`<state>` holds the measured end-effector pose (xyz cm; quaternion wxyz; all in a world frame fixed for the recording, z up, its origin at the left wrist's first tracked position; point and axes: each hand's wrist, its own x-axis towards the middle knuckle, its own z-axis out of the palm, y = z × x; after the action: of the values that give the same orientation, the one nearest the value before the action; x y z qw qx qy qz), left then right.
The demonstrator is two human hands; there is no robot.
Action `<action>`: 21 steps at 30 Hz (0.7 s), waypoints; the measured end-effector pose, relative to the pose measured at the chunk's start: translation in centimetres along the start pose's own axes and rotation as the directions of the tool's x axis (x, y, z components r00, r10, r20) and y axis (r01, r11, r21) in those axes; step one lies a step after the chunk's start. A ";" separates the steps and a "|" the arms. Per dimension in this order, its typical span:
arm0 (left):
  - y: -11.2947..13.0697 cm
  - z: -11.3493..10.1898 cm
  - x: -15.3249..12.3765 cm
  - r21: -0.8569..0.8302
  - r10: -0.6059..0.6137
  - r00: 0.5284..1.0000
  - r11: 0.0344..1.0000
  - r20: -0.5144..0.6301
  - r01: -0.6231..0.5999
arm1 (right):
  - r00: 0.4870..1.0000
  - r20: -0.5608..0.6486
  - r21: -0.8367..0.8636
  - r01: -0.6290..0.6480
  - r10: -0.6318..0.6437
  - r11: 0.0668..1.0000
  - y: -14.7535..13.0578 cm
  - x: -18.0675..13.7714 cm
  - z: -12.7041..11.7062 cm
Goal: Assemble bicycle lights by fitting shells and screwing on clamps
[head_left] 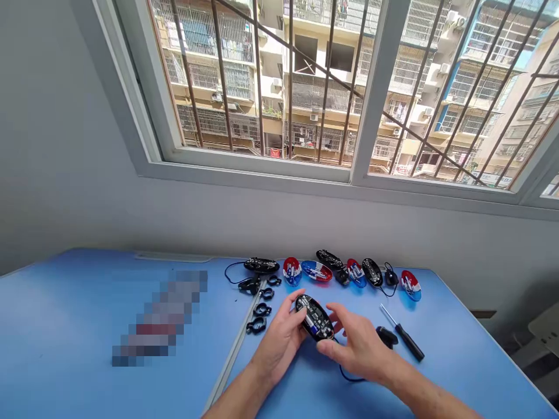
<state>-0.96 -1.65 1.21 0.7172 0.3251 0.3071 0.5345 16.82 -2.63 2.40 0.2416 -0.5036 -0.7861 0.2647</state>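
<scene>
A black oval light unit (314, 317) with a circuit board showing is held over the blue table (87, 326). My left hand (279, 343) grips its left side with thumb and fingers. My right hand (358, 346) pinches its right lower edge, the other fingers spread. A black wire runs from the unit under my right hand to a small black part (388, 336). A black-handled screwdriver (404, 334) lies just right of my right hand.
Along the table's back lie several red-white-blue oval covers (317, 271) and black oval units (261, 265) with wires. Black clamp rings (260, 310) sit left of my hands. A wall and barred window rise behind. A blurred patch (161, 320) covers the left table.
</scene>
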 end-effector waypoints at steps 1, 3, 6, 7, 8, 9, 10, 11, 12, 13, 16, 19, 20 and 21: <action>0.0 0.0 0.0 -0.005 0.003 1.000 1.000 -0.008 -0.003 | 1.000 0.006 -0.007 0.000 0.000 1.000 0.0 -0.2 0.6; 0.0 0.1 0.0 -0.008 0.000 1.000 1.000 -0.013 0.000 | 1.000 -0.018 -0.005 -0.001 0.001 1.000 0.4 -0.2 1.4; 0.0 0.1 0.1 0.000 0.006 1.000 1.000 0.007 -0.006 | 0.999 -0.052 0.125 0.004 0.002 0.992 1.7 0.0 1.7; 0.0 0.1 0.1 0.005 0.009 1.000 1.000 0.011 -0.009 | 0.999 -0.052 0.197 -0.004 0.015 0.980 2.1 0.2 1.6; 0.1 0.1 0.2 0.011 0.008 1.000 1.000 0.009 -0.008 | 0.998 -0.050 0.275 -0.021 0.036 0.961 2.5 0.3 1.4; 0.1 0.0 0.2 0.017 0.005 1.000 1.000 0.003 -0.005 | 0.997 -0.051 0.356 -0.038 0.060 0.934 2.8 0.5 1.1; 0.1 0.0 0.2 0.024 -0.003 1.000 1.000 -0.006 0.003 | 0.995 -0.053 0.432 -0.051 0.082 0.900 3.1 0.6 0.7; 0.1 0.0 0.2 0.030 -0.014 1.000 0.999 -0.014 0.015 | 0.994 -0.053 0.500 -0.059 0.098 0.864 3.3 0.8 0.2; 0.1 -0.1 0.2 0.040 -0.029 0.999 0.999 -0.022 0.030 | 0.993 -0.046 0.560 -0.064 0.109 0.826 3.5 1.0 -0.2; 0.1 -0.1 0.2 0.054 -0.045 0.999 0.997 -0.029 0.046 | 0.993 -0.033 0.614 -0.071 0.115 0.786 3.6 1.2 -0.6; 0.0 -0.2 0.1 0.102 -0.096 0.995 0.990 -0.036 0.099 | 0.991 0.021 0.729 -0.105 0.131 0.676 3.7 1.5 -1.6; -0.1 -0.1 -0.1 0.147 -0.116 0.993 0.982 -0.020 0.118 | 0.988 0.034 0.779 -0.119 0.148 0.616 3.6 1.6 -1.8; -0.1 0.0 -0.2 0.173 -0.117 0.993 0.978 -0.010 0.117 | 0.986 0.029 0.787 -0.122 0.161 0.605 3.5 1.6 -1.8; -0.1 0.1 -0.3 0.203 -0.117 0.993 0.973 0.002 0.114 | 0.984 0.023 0.794 -0.126 0.177 0.595 3.5 1.6 -1.7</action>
<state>-0.92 -1.99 1.17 0.7123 0.3818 0.3732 0.4557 19.59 0.35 1.53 0.4384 -0.4172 -0.5348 0.5897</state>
